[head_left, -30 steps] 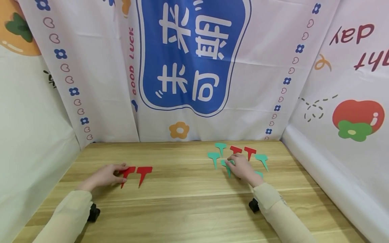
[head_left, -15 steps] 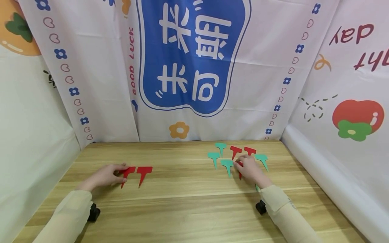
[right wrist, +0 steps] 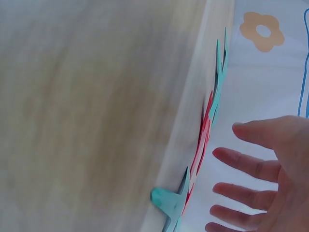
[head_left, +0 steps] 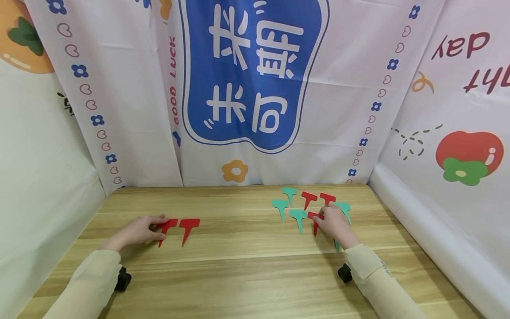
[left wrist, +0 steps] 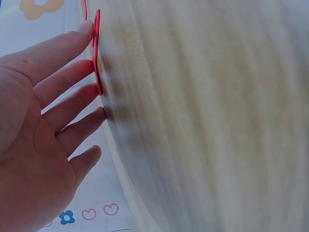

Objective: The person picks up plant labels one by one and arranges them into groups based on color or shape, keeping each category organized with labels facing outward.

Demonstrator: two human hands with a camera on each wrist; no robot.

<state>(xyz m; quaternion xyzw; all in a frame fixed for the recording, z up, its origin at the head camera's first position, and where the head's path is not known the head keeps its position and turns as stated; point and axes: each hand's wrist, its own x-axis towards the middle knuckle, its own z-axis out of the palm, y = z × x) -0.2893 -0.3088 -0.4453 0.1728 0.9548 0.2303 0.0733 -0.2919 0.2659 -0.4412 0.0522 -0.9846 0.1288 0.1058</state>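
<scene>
Red tags (head_left: 189,223) lie paired at the left hand (head_left: 138,229), whose relaxed fingers touch one, probably steadying it; the right hand (head_left: 335,222), fingers loose, hovers over another among green tags (head_left: 298,215)

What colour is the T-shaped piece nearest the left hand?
The T-shaped piece is red, seen best in the head view.

Wood-grain table (head_left: 239,279) bears red T-shaped tag (head_left: 189,224); second red tag (head_left: 171,223) just left of it; red and teal tags (head_left: 298,215) well right of it.
</scene>
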